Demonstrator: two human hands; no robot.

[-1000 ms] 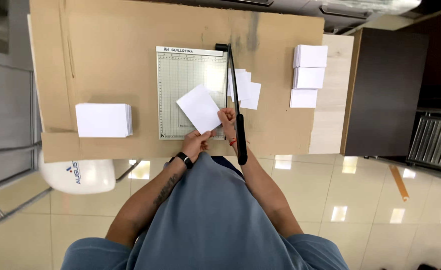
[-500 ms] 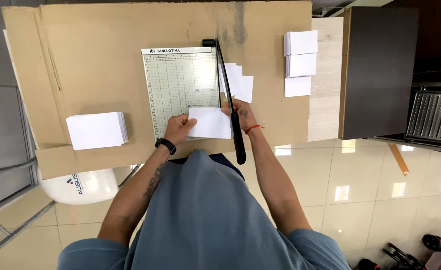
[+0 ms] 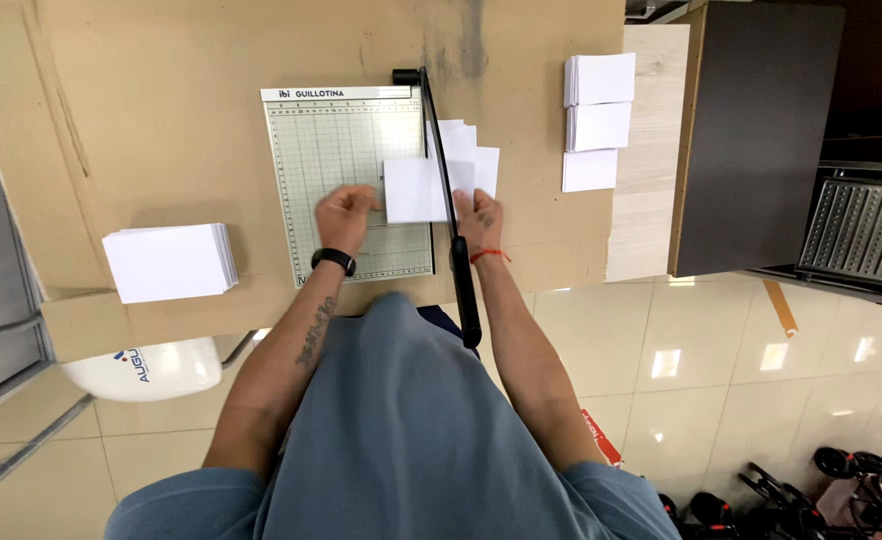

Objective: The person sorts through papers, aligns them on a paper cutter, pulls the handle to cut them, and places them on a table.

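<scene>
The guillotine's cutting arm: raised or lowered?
Lowered. The black cutting arm lies flat along the cutter board's right edge, over the white sheet that both hands hold.

Head view, straight down over cardboard-covered table

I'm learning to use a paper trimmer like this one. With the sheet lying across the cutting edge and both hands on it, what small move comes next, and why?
Probably the right hand should shift to the black blade handle while the left hand pins the white sheet to the gridded board: the sheet already crosses the blade line, and neither hand grips the handle.
</scene>
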